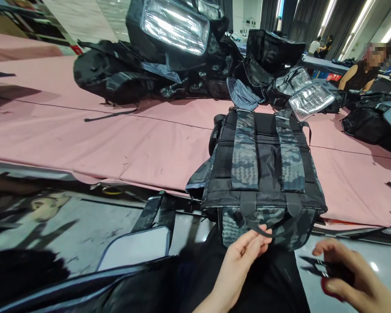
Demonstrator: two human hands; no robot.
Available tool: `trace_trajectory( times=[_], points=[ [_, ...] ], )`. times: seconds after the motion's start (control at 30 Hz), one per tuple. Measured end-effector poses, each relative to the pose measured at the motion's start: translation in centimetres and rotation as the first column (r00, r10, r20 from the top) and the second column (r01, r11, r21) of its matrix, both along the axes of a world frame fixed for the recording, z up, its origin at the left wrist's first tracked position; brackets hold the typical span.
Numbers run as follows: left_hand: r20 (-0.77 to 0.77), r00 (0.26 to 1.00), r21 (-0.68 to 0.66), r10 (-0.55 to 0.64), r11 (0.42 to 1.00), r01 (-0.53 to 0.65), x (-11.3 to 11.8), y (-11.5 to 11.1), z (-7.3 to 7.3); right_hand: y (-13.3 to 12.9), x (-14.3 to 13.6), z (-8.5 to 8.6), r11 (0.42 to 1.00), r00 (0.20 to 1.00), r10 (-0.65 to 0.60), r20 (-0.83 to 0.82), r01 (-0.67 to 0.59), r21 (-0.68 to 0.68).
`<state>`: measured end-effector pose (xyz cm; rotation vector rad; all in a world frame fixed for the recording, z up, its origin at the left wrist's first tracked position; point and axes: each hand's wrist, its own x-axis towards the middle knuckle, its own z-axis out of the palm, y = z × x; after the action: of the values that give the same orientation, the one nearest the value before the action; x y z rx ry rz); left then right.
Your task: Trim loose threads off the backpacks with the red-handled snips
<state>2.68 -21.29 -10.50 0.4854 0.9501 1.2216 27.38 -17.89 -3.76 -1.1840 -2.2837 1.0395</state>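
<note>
A black and grey camouflage backpack lies on the table's near edge, its two shoulder straps facing up and its lower end hanging toward me. My left hand pinches a thin black webbing strap at that lower end. To the right, apart from the bag, my right hand is wrapped round small black thread snips. The snips' blades point left and stand apart. Part of the snips' handle is hidden in my palm.
Pink cloth covers the long table. Black bags with silvery linings are piled at the back, and more black bags lie at the right. Another bag stands low at my left. A person is beyond the table.
</note>
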Motion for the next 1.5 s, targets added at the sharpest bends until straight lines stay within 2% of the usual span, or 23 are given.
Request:
trace_trajectory(
  times=[0.07, 0.13, 0.27, 0.43, 0.53, 0.63, 0.77, 0.87, 0.93, 1.03, 1.1, 1.17, 1.3, 1.4, 1.5],
  points=[
    [0.129, 0.987, -0.004, 0.099, 0.995, -0.099, 0.6, 0.5, 0.3, 0.5, -2.4, -0.8, 0.996, 0.995, -0.009, -0.095, 0.018, 0.090],
    [0.136, 0.979, 0.004, 0.154, 0.988, -0.156, 0.7, 0.9, 0.6, 0.9, -4.9, -1.6, 0.979, 0.983, 0.007, -0.181, 0.030, 0.201],
    [-0.131, 0.959, 0.131, 0.251, 0.963, -0.234, 0.4, 1.1, -0.1, 1.8, -8.4, -2.2, 0.943, 0.977, 0.036, -0.208, 0.036, 0.332],
    [-0.441, 0.849, 0.286, 0.292, 0.942, -0.175, 0.2, 0.8, -1.3, 2.8, -9.9, -2.3, 0.926, 0.982, 0.031, -0.185, 0.041, 0.375],
    [-0.536, 0.780, 0.332, 0.323, 0.930, -0.157, 0.2, 0.9, -1.0, 3.2, -9.9, -2.7, 0.905, 0.988, 0.042, -0.151, 0.026, 0.424],
    [-0.564, 0.754, 0.343, 0.336, 0.926, -0.156, 0.2, 1.0, -0.5, 3.3, -9.8, -2.7, 0.888, 0.989, 0.043, -0.139, 0.026, 0.458],
    [-0.564, 0.753, 0.352, 0.338, 0.924, -0.151, 0.3, 1.0, 0.1, 3.1, -9.7, -2.3, 0.903, 0.978, -0.015, -0.206, 0.102, 0.417],
    [-0.577, 0.730, 0.368, 0.367, 0.914, -0.169, 0.3, 1.0, 0.0, 2.9, -9.8, -2.4, 0.934, 0.982, 0.018, -0.189, 0.051, 0.355],
    [-0.577, 0.729, 0.354, 0.368, 0.917, -0.184, 0.3, 0.8, -0.3, 2.9, -9.9, -2.7, 0.925, 0.986, 0.061, -0.152, 0.002, 0.380],
    [-0.506, 0.795, 0.279, 0.335, 0.935, -0.217, 0.5, 0.5, -0.9, 3.0, -10.0, -3.2, 0.895, 0.986, 0.058, -0.155, 0.017, 0.446],
    [-0.398, 0.857, 0.239, 0.328, 0.939, -0.248, 0.6, 0.5, -1.3, 3.0, -9.9, -3.5, 0.910, 0.978, 0.010, -0.208, 0.078, 0.408],
    [-0.329, 0.886, 0.210, 0.327, 0.940, -0.270, 0.8, 0.6, -1.5, 3.0, -9.9, -3.8, 0.934, 0.961, -0.062, -0.271, 0.151, 0.323],
    [-0.341, 0.865, 0.127, 0.369, 0.929, -0.346, 1.0, 0.9, -1.6, 2.8, -10.1, -4.7, 0.948, 0.925, -0.191, -0.328, 0.261, 0.184],
    [-0.361, 0.836, 0.092, 0.412, 0.908, -0.408, 0.9, 0.6, -1.6, 2.9, -10.3, -5.1, 0.947, 0.908, -0.233, -0.348, 0.294, 0.131],
    [-0.359, 0.853, 0.080, 0.378, 0.923, -0.375, 0.4, 0.3, -1.6, 2.9, -10.5, -4.9, 0.951, 0.902, -0.228, -0.367, 0.287, 0.115]
  ],
)
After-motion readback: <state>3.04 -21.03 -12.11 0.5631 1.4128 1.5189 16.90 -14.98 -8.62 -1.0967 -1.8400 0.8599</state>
